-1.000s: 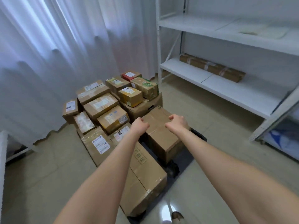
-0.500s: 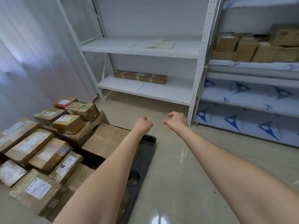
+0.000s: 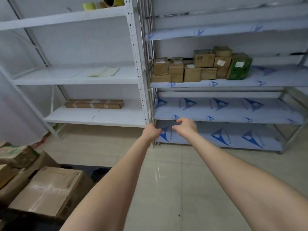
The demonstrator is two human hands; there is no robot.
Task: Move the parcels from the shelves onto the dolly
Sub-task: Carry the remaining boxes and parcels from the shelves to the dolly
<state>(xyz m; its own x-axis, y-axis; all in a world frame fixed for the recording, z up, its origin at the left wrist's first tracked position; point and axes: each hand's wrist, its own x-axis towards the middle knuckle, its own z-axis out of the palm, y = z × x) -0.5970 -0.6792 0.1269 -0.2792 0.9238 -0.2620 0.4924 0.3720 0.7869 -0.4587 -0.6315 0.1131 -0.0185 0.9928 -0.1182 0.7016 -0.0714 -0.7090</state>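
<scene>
Both my arms reach forward over the floor, empty. My left hand [image 3: 151,131] and my right hand [image 3: 184,126] are loosely curled and hold nothing, level with the lower shelves. Several brown parcels [image 3: 191,69] and a green box [image 3: 240,66] are stacked on the middle board of the metal shelf [image 3: 233,83] on the right. One long flat parcel [image 3: 94,104] lies on the low board of the white shelf [image 3: 93,116]. At the lower left, the black dolly [image 3: 100,171] carries a large cardboard box [image 3: 48,189] and other parcels [image 3: 16,155].
An open booklet [image 3: 101,72] lies on the white shelf's middle board. Tape rolls [image 3: 103,2] sit on the top board. A white curtain [image 3: 15,105] hangs at the left. Tiled floor [image 3: 175,189] lies between the dolly and the shelves.
My view has swung right and up from the dolly to the shelves. My hands have left the box on the dolly and now hang in the air toward the shelves.
</scene>
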